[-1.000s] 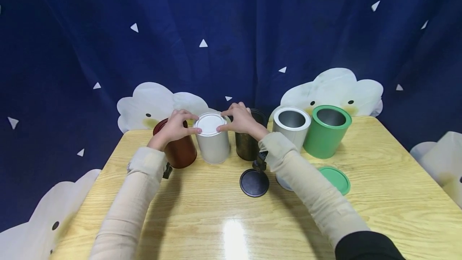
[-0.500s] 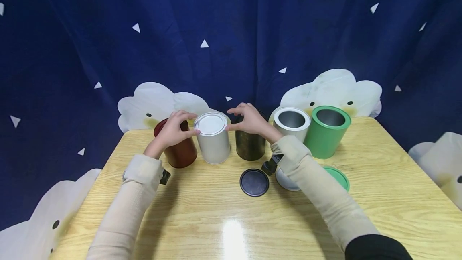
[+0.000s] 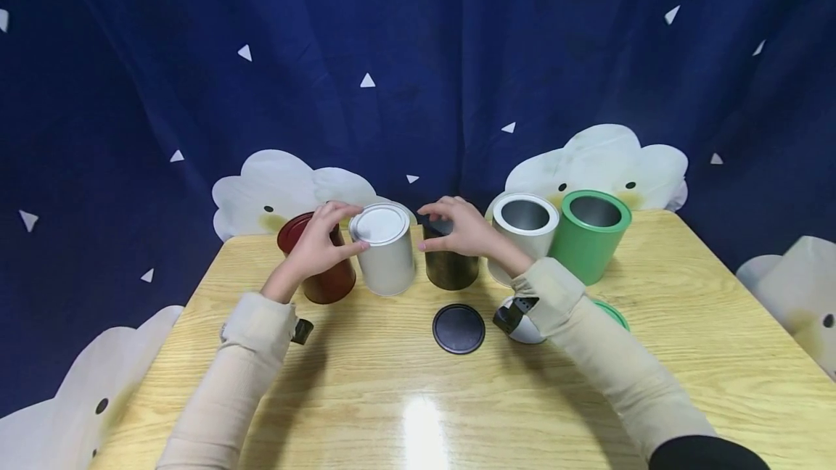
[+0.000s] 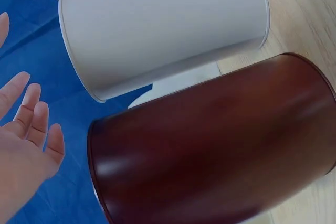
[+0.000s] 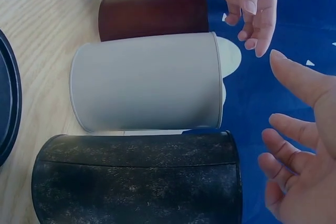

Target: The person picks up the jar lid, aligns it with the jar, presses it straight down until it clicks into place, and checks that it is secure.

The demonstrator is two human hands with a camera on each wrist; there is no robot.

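Observation:
A cream-white can with a white lid seated on top stands between my hands. My left hand hovers at its left rim, fingers loosely spread and holding nothing; in the left wrist view the fingers are apart from the can. Below that hand stands a dark red can, its top partly covered by the hand. My right hand, relaxed and holding nothing, is over a mottled black can and hides part of its top. In front of that can a black lid lies on the table.
To the right stand an uncovered white can and an uncovered green can. A white lid and a green lid lie in front, partly hidden by the right arm. A blue curtain hangs behind the wooden table.
My right hand has come off the white lid and moved right, over the black can. My left hand has drawn slightly away from the lid too. The cans stay put.

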